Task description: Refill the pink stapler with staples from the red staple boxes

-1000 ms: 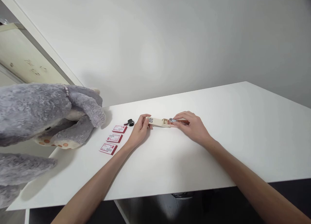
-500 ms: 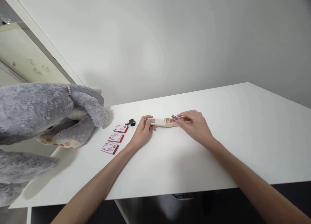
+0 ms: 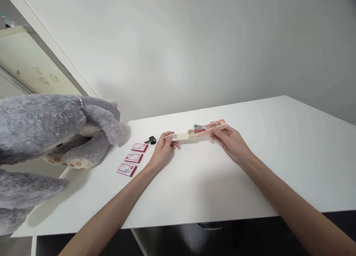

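Note:
An opened stapler (image 3: 194,132) lies stretched out flat above the white table (image 3: 211,182), its cream base to the left and its pink top with the metal magazine to the right. My left hand (image 3: 162,149) pinches the cream end between thumb and fingers. My right hand (image 3: 232,142) grips the pink end from below and holds it slightly raised off the table. Three small red staple boxes (image 3: 135,158) lie in a row left of my left hand. A small black staple remover (image 3: 151,140) sits just behind them.
A large grey plush toy (image 3: 52,133) lies on the table's left end, its paws near the staple boxes. A white wall rises behind the table. The near table edge runs across the bottom, with dark space beneath it.
My right hand has slid to the right along the stapler and lifted its pink end off the table, uncovering the magazine. The left hand stays on the cream end.

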The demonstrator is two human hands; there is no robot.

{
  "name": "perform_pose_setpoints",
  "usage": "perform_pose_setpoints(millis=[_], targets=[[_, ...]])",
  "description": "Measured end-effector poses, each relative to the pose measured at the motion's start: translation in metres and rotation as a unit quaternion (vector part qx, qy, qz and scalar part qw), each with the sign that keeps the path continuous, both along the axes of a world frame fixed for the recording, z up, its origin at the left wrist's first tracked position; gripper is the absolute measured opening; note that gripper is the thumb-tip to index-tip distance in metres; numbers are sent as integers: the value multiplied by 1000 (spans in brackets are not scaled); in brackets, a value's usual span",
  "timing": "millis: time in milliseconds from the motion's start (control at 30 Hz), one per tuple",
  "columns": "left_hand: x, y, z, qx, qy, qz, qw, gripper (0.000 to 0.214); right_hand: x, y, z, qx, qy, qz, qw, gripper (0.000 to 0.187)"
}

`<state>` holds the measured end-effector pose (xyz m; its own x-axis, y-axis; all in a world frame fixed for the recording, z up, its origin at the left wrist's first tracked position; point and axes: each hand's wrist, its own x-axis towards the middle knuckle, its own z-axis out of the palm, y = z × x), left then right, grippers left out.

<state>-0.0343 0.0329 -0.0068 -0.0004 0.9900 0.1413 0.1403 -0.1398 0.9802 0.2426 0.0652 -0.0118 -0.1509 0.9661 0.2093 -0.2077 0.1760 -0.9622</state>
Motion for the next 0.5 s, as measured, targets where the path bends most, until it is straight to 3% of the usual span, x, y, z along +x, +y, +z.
perform_pose_setpoints(millis=[267, 500], targets=[[6, -5, 2, 16, 54, -67, 996, 51, -3, -3, 2, 15, -26, -69, 997, 47], [7, -10, 5, 9, 98, -85, 992, 45, -5, -7, 3, 27, -45, -61, 997, 47]])
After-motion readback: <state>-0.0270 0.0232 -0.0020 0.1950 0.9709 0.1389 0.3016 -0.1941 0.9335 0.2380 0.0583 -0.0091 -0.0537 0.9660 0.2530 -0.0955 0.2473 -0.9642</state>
